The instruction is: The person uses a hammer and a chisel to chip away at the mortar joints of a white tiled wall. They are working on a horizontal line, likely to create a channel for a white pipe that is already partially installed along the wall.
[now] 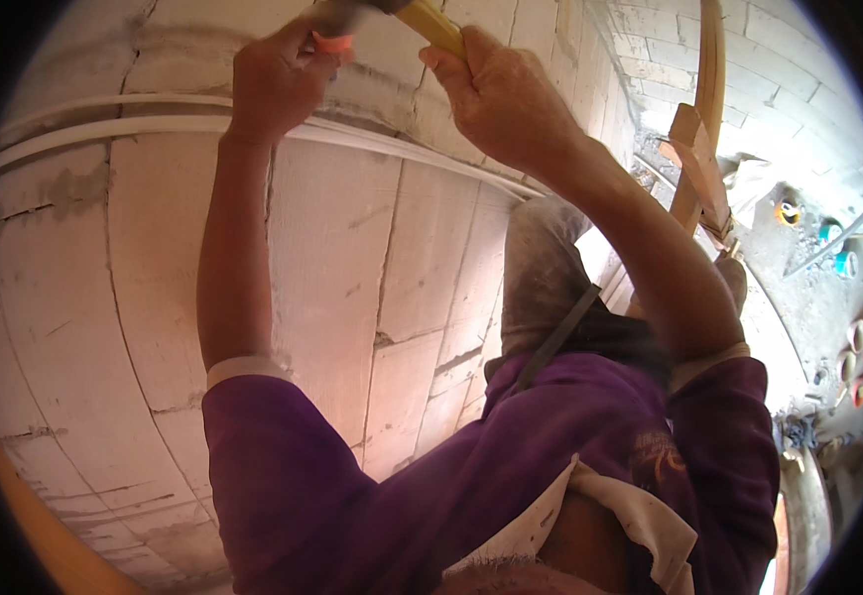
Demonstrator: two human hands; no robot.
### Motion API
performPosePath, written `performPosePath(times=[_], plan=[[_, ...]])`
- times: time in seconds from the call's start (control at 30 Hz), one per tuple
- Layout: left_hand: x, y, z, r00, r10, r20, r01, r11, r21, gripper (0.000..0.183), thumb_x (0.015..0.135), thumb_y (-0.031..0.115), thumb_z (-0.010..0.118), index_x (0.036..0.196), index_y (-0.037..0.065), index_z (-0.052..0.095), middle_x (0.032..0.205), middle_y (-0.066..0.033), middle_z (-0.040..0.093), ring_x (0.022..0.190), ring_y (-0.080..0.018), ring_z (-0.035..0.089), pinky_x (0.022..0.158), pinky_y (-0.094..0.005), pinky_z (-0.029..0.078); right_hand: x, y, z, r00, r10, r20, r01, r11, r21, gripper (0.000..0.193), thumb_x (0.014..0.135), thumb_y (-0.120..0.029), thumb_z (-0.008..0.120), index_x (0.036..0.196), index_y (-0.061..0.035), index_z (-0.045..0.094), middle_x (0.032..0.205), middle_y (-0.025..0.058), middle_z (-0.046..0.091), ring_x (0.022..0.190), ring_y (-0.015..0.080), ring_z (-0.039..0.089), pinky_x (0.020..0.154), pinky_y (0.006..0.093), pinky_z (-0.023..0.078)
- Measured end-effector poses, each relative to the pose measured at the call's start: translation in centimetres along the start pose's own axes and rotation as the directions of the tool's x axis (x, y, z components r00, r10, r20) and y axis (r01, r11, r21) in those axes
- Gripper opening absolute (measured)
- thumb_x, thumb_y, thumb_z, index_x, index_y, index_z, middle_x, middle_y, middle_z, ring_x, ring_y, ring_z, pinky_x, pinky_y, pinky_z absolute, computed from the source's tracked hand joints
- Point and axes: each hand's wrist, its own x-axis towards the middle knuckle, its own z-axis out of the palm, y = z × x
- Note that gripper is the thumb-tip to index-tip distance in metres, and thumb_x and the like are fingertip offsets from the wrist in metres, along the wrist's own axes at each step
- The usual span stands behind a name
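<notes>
Both my arms reach up to a white block wall (332, 258). My left hand (275, 84) pinches a small orange clip (333, 43) against the wall, just above two white conduits (134, 124) that run side by side across the blocks. My right hand (506, 94) is closed around the yellow wooden handle (433, 24) of a tool whose dark head is at the top edge, right over the clip. The tool's head is mostly cut off by the frame.
A wooden ladder (701, 149) stands under me at the right. Far below, the dusty floor holds several tape rolls and small containers (853, 342) and a long thin pipe (838, 238). My purple sleeves fill the lower frame.
</notes>
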Motion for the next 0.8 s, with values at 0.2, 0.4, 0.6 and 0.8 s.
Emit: performPosePath(times=[0.2,0.4,0.6,0.8], plan=[[-0.3,0.2,0.0,1.000,-0.002,-0.017,0.001,0.997,-0.081,0.034,0.088,0.013,0.081,0.119,0.003,0.072,0.098,-0.0070,0.078,0.092,-0.0132,0.074,0.087,-0.0295,0.058,0.2,-1.4,-1.7,0.937,-0.267,-0.226,0.281,0.959,0.030,0.031,0.107,-0.024,0.049,0.094,-0.0020,0.067,0.078,0.0195,0.067,0.071,0.0331,0.069,0.064,0.0426,0.055],[-0.7,0.0,0.3,0.997,-0.080,-0.011,0.080,0.997,-0.018,0.029,0.088,0.012,0.079,0.116,0.006,0.074,0.093,-0.0070,0.078,0.086,-0.0134,0.075,0.081,-0.0279,0.058,2.4,-1.6,-2.9,0.961,-0.177,-0.213,0.220,0.955,0.200,0.029,0.106,-0.026,0.052,0.101,-0.0023,0.067,0.077,0.0208,0.067,0.070,0.0357,0.068,0.065,0.0466,0.055],[0.1,-1.1,0.8,0.984,-0.103,-0.145,0.115,0.990,0.079,0.024,0.087,0.014,0.079,0.108,0.005,0.074,0.088,-0.0062,0.078,0.081,-0.0135,0.074,0.076,-0.0275,0.058,2.3,1.3,-1.1,0.997,-0.065,0.050,0.064,0.998,0.015,0.038,0.105,-0.033,0.052,0.107,0.0017,0.067,0.076,0.0217,0.069,0.071,0.0399,0.070,0.066,0.0506,0.054],[1.0,-2.3,-0.7,0.845,-0.370,-0.387,0.184,0.879,-0.441,0.028,0.090,0.012,0.078,0.110,-0.006,0.069,0.102,-0.0087,0.074,0.093,-0.0141,0.071,0.082,-0.0287,0.060,1.1,-0.1,-5.7,0.965,0.259,-0.049,-0.243,0.945,0.219,0.041,0.107,-0.034,0.052,0.088,0.0026,0.057,0.062,0.0199,0.058,0.052,0.0360,0.057,0.053,0.0473,0.045]])
